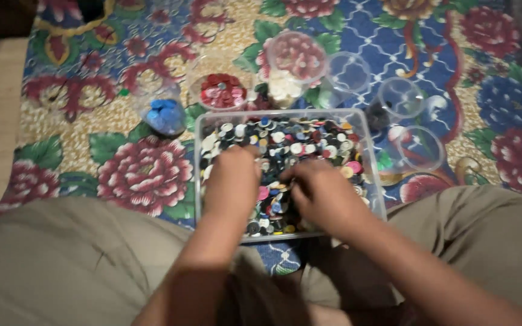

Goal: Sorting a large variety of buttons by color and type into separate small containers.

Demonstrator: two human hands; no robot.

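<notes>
While a cup of blue discs (163, 115) stands at left beside a cup of red ones (221, 90), the left hand (232, 181) and right hand (321, 193) dig, fingers curled, grip unclear, into mixed buttons (291, 142) filling a clear rectangular tub (370, 175). Empty clear cups (419, 148) stand at right on flowered cloth (140, 175).

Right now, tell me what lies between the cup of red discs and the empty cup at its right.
Head view: a clear cup holding white discs stands between the red-disc cup and the empty cup.
</notes>
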